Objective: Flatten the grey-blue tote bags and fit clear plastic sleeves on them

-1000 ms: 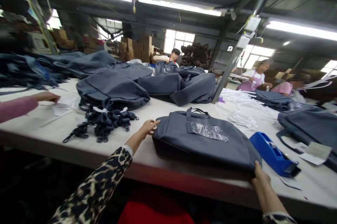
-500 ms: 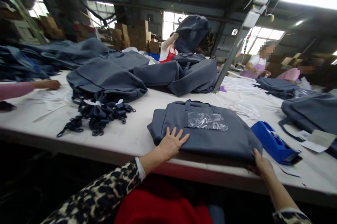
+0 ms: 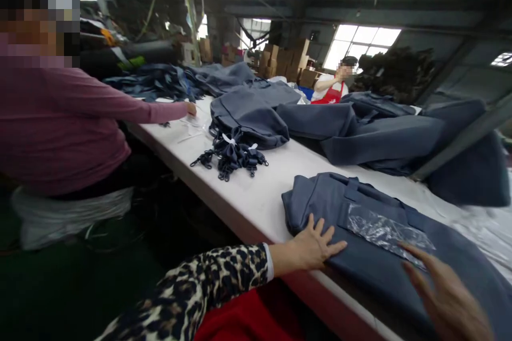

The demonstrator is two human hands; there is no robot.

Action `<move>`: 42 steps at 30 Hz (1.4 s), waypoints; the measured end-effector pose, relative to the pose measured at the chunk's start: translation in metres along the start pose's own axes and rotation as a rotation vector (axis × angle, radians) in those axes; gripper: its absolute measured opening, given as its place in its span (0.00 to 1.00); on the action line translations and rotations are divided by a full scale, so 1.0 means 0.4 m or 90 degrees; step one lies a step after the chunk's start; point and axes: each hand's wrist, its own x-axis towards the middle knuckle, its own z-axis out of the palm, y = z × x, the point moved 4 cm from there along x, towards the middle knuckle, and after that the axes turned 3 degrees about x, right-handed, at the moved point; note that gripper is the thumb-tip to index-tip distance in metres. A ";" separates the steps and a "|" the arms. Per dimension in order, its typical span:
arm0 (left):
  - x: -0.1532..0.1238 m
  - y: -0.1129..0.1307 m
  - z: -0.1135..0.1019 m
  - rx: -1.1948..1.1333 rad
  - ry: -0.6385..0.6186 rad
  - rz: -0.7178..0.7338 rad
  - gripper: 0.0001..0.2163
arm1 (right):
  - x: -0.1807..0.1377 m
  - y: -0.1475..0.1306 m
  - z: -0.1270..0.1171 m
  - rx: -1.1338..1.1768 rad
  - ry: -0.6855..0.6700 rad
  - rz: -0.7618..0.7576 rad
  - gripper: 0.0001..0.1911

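A flat grey-blue bag [image 3: 360, 255] lies at the near edge of the white table [image 3: 260, 197], with a clear plastic packet [image 3: 384, 230] on its front. My left hand [image 3: 314, 247] lies flat on the bag's near left corner, fingers spread. My right hand [image 3: 448, 298] hovers open over the bag's right part, fingers stretched toward the plastic packet. My sleeves are leopard print.
A bundle of dark straps with clips [image 3: 232, 155] lies on the table further left. Piles of grey-blue bags [image 3: 368, 130] cover the far side. A person in a pink top [image 3: 60, 122] stands at left, reaching onto the table. Another person in a red apron [image 3: 332, 90] works at the back.
The view has swung left. My left hand stays flat on the bag's corner. My right hand has left the bag's right edge and now hovers open above it.
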 end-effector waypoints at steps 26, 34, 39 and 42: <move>-0.181 -0.116 0.027 -1.050 0.447 -0.554 0.08 | 0.142 -0.117 0.241 0.067 -0.146 -0.007 0.31; -0.297 0.017 -0.003 -1.137 0.282 -0.533 0.07 | 0.094 -0.168 0.330 -0.008 -0.192 -0.115 0.30; -0.314 -0.109 -0.018 -1.103 0.219 -0.542 0.11 | 0.089 -0.153 0.327 -0.042 -0.178 -0.153 0.29; -0.256 -0.238 -0.052 -0.862 0.297 -0.497 0.09 | 0.089 -0.158 0.326 -0.032 -0.165 -0.157 0.29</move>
